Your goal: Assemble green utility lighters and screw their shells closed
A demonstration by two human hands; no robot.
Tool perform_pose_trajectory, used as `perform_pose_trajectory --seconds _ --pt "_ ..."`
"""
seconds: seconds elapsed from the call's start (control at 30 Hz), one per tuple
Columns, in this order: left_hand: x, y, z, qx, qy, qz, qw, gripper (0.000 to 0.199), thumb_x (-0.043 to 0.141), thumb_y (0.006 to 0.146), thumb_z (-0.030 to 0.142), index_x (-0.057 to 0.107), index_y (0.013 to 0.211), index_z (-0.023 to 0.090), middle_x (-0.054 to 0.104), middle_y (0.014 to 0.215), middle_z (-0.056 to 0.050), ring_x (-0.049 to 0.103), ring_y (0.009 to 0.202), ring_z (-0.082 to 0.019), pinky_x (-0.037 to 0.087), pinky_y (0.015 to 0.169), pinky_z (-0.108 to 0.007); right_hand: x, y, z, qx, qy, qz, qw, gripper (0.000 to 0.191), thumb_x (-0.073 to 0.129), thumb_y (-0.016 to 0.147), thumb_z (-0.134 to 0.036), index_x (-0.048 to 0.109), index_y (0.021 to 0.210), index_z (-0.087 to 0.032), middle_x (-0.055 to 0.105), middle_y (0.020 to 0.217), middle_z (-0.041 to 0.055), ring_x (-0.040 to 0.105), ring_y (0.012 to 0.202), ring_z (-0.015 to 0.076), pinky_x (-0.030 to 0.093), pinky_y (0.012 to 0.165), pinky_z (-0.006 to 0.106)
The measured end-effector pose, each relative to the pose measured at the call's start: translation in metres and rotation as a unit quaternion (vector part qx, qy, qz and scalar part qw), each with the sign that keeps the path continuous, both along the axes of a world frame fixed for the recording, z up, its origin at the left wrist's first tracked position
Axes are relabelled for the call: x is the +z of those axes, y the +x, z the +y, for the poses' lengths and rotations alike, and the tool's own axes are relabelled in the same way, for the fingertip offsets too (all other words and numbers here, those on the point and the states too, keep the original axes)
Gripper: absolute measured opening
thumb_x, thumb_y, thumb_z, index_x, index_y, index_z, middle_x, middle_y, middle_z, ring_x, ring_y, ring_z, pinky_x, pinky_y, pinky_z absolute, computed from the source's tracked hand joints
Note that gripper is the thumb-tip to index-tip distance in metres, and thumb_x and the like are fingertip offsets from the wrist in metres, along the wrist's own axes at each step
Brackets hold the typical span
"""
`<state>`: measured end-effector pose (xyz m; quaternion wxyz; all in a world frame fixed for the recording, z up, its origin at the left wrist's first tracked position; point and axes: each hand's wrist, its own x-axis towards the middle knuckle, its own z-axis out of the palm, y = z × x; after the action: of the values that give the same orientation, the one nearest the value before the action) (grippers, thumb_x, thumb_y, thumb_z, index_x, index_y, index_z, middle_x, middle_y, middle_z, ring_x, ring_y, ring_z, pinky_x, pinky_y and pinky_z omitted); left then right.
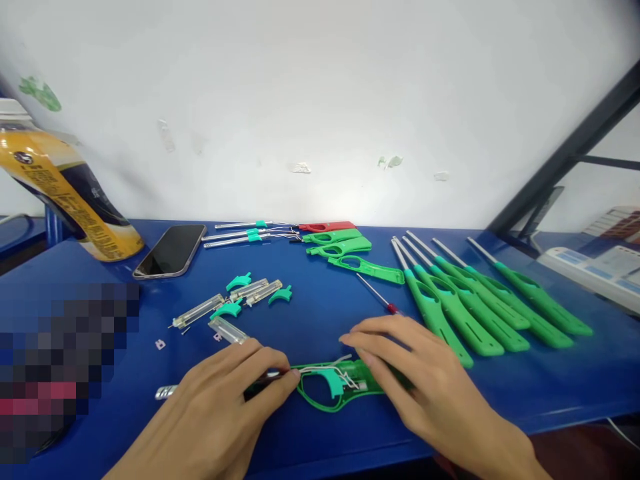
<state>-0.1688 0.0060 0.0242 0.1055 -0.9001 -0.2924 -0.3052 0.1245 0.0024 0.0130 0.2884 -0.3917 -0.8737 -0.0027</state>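
My left hand (227,393) pinches the neck of an opened gas lighter, and the lighter's metal tube (164,392) sticks out past that hand to the left. My right hand (425,377) is curled over the other end of the green lighter shell (367,377), its fingers hiding much of the handle. Inside the open shell show a teal trigger (332,383) and loose thin wires (320,368). Just beyond my right hand lies a thin metal shaft with a red grip (391,309), apparently a screwdriver. A clear fuel tank (227,329) lies by my left hand.
More clear tanks (200,311) and teal triggers (281,295) lie left of centre. Wired metal tubes (235,237) and shell halves (367,269) lie near the wall. Several assembled lighters (473,313) lie right. A phone (171,251) and a bottle (80,193) occupy the left.
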Motion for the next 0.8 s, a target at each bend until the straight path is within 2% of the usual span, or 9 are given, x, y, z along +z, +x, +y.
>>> perform_pose_trajectory --seconds 0.1,0.23,0.37,0.43,0.57,0.63,0.7,0.8 --pt "-0.002 0.000 -0.001 0.004 -0.005 0.004 1.000 0.040 0.043 0.103 0.001 0.072 0.115 0.026 0.081 0.101 0.003 0.076 0.082 -0.016 0.063 0.078 -0.028 0.009 0.002 0.001 0.005 0.028 -0.037 0.999 0.036 0.052 0.111 -0.010 0.065 0.139 -0.028 0.075 0.131 0.0070 0.074 0.115 0.0221 0.055 0.104 0.044" --pt "-0.004 0.000 -0.003 0.006 -0.017 -0.002 1.000 0.039 0.044 0.104 0.002 0.073 0.113 0.026 0.081 0.101 0.003 0.075 0.082 -0.017 0.063 0.076 -0.029 0.039 0.001 0.011 0.072 0.067 -0.145 0.985 0.037 0.054 0.105 -0.007 0.069 0.134 -0.024 0.074 0.133 0.0109 0.070 0.120 0.0275 0.058 0.098 0.045" --pt "-0.005 -0.001 -0.004 0.016 -0.005 -0.031 0.999 0.034 0.046 0.109 0.007 0.073 0.114 0.026 0.080 0.102 0.002 0.075 0.088 -0.017 0.061 0.079 -0.028 0.069 -0.012 0.045 0.145 0.094 -0.264 0.949 0.040 0.063 0.098 -0.007 0.070 0.135 -0.020 0.070 0.137 0.0147 0.066 0.118 0.0310 0.057 0.094 0.047" --pt "-0.003 -0.007 -0.004 0.048 0.002 -0.044 0.998 0.030 0.050 0.109 0.008 0.073 0.114 0.025 0.078 0.103 0.001 0.072 0.093 -0.017 0.058 0.081 -0.028 0.076 -0.026 0.067 0.170 0.102 -0.300 0.933 0.036 0.064 0.099 -0.009 0.070 0.133 -0.019 0.069 0.136 0.0154 0.064 0.119 0.0309 0.055 0.095 0.047" --pt "0.001 -0.038 -0.005 0.185 0.032 -0.032 0.982 0.024 0.052 0.110 0.016 0.075 0.111 0.025 0.077 0.104 -0.002 0.068 0.096 -0.023 0.055 0.076 -0.034 0.079 -0.061 0.101 0.193 0.116 -0.327 0.918 0.038 0.071 0.093 -0.006 0.070 0.129 -0.018 0.068 0.134 0.0144 0.061 0.113 0.0279 0.051 0.094 0.044" --pt "0.001 -0.054 -0.004 0.228 0.029 -0.023 0.973 0.028 0.049 0.112 0.025 0.077 0.107 0.027 0.078 0.099 -0.002 0.070 0.090 -0.025 0.056 0.074 -0.036 0.077 -0.078 0.111 0.207 0.124 -0.341 0.909 0.039 0.075 0.089 -0.005 0.071 0.125 -0.018 0.067 0.133 0.0136 0.060 0.111 0.0261 0.049 0.095 0.042" --pt "-0.002 -0.065 -0.003 0.251 -0.017 -0.013 0.968 0.033 0.049 0.112 0.032 0.080 0.104 0.028 0.079 0.097 -0.003 0.073 0.088 -0.025 0.058 0.075 -0.038 0.074 -0.091 0.117 0.213 0.134 -0.353 0.901 0.033 0.074 0.091 -0.007 0.072 0.123 -0.018 0.067 0.131 0.0131 0.059 0.110 0.0252 0.049 0.094 0.041" --pt "-0.009 -0.067 0.001 0.294 -0.115 0.000 0.949 0.038 0.046 0.109 0.034 0.083 0.101 0.029 0.080 0.101 -0.005 0.076 0.096 -0.029 0.062 0.083 -0.044 0.071 -0.105 0.123 0.212 0.146 -0.370 0.893 0.025 0.075 0.095 -0.012 0.072 0.120 -0.017 0.068 0.127 0.0123 0.061 0.110 0.0248 0.053 0.093 0.041"
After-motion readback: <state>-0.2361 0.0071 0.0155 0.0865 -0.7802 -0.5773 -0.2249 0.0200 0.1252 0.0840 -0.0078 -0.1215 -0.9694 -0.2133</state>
